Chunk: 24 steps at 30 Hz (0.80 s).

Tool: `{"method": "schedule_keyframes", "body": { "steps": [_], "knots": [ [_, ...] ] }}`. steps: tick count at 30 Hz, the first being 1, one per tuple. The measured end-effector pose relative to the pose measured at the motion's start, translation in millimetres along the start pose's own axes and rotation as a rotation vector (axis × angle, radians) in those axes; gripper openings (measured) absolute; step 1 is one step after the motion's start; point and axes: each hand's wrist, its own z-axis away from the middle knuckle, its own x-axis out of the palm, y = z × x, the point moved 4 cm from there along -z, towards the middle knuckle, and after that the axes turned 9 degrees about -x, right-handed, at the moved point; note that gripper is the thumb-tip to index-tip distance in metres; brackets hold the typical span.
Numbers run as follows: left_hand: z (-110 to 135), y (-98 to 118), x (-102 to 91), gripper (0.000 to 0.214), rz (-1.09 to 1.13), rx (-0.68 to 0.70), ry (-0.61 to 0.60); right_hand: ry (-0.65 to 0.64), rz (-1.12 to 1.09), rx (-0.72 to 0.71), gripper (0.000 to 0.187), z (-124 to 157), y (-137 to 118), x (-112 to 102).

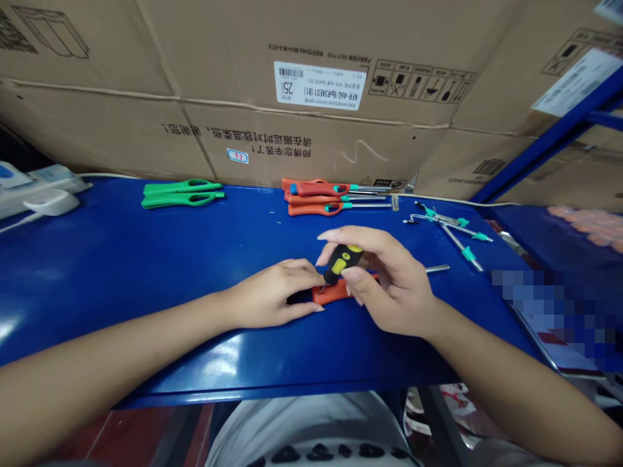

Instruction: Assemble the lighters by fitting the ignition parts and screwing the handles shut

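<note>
My right hand (384, 279) is closed round a short screwdriver (342, 261) with a black and yellow handle, its tip pointing down at an orange scissors handle (332, 292) lying on the blue table (146, 259). My left hand (272, 295) rests on the table and pinches the left end of that orange handle, holding it in place. A metal blade end (437, 268) sticks out to the right behind my right hand.
Green scissors (182, 193) lie at the back left, several orange scissors (331, 196) at the back centre, loose metal blades with teal parts (452, 230) at the back right. Cardboard boxes (311, 91) wall the far edge. White devices (43, 191) sit far left.
</note>
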Motion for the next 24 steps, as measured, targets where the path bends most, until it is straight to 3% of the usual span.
{"method": "schedule_keyframes", "body": {
  "steps": [3,6,8,11,13,17,20,22,24],
  "knots": [
    [0,0,-0.4,0.025,0.005,0.000,0.012,0.097,0.279,-0.173,0.032,-1,-4,-8],
    [0,1,-0.7,0.022,0.012,0.005,0.008,0.098,0.483,-0.313,0.029,-1,-10,-11],
    [0,1,-1.0,0.023,0.008,-0.002,0.004,0.046,0.408,-0.293,0.030,0,-10,-11],
    [-1,1,-0.8,0.027,-0.003,-0.011,-0.008,-0.039,0.121,-0.133,0.040,-1,-7,-5],
    [-1,1,-0.9,0.028,-0.007,-0.008,-0.003,-0.033,0.011,-0.082,0.038,-2,-5,-3],
    [-1,0,-0.4,0.025,0.001,0.000,0.011,0.095,0.261,-0.246,0.028,-3,-10,-9],
    [0,-1,0.3,0.023,0.011,0.005,0.009,0.083,0.474,-0.324,0.028,0,-14,-11],
    [0,-1,0.2,0.024,0.012,-0.003,0.012,0.035,0.418,-0.299,0.029,0,-14,-10],
    [0,-1,0.4,0.026,0.009,-0.005,0.004,-0.009,0.229,-0.198,0.037,-1,-11,-6]
  ]
}}
